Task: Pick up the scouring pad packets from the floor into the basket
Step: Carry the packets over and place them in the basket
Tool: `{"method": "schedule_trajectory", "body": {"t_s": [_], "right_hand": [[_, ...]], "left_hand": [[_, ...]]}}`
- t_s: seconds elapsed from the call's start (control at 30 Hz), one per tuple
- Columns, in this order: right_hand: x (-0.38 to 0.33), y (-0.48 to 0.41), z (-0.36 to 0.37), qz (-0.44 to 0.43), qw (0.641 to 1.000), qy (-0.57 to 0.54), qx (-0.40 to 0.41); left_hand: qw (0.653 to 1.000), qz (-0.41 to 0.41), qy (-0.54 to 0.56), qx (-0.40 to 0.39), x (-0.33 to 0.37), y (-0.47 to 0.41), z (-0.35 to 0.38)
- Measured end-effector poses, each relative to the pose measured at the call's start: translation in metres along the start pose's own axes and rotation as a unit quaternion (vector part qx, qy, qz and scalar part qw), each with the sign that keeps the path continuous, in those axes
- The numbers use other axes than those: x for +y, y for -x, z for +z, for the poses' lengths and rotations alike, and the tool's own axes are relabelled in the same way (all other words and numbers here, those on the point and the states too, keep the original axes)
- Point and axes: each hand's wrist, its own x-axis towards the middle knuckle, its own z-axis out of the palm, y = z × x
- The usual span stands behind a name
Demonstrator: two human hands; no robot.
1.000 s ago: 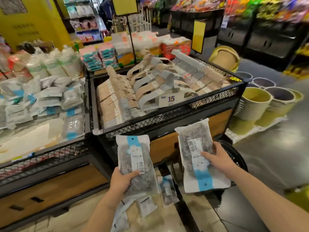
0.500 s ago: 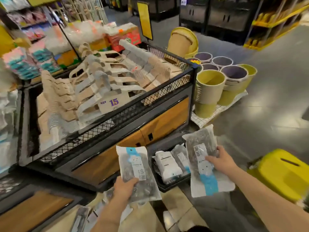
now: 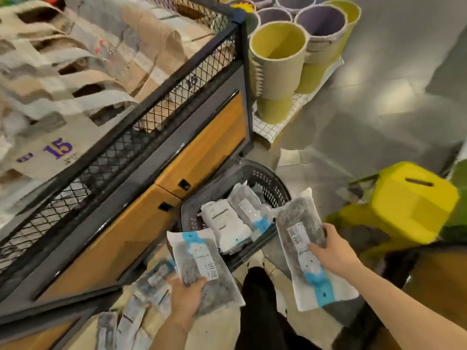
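Nearer basket (image 3: 276, 183) now, left grip (image 3: 187, 296), right grip (image 3: 333, 253) apparently clamp packets (image 3: 202, 256).

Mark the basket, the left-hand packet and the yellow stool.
basket (image 3: 271, 181): head view, far mesh wall.
left-hand packet (image 3: 202, 258): head view, white label strip.
yellow stool (image 3: 409, 205): head view, seat top.

A shop: a mesh display bin (image 3: 161, 102) with a price card (image 3: 54, 150) and stacked tubs (image 3: 278, 61) for sale.
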Motion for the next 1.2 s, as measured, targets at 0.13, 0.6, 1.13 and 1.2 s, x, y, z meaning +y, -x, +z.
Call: {"method": "schedule_trajectory", "body": {"t_s": [0.13, 0.6, 1.13, 1.2], "right_hand": [[-0.024, -0.070, 0.020, -0.041, 0.990, 0.128, 0.034], [-0.080, -0.342, 0.135, -0.185, 0.925, 0.305, 0.127], [-0.054, -0.375, 0.133, -0.168, 0.955, 0.215, -0.117], [-0.051, -0.377, 0.130, -0.144, 0.966, 0.186, -0.108]], "left_hand": [[0.998, -0.016, -0.062, 0.024, 0.005, -0.057, 0.036], [0.979, -0.087, 0.154, -0.101, 0.020, -0.260, 0.161], [0.924, -0.097, 0.248, -0.274, 0.091, -0.262, 0.292], [0.921, -0.103, 0.243, -0.288, 0.095, -0.263, 0.301]]}}
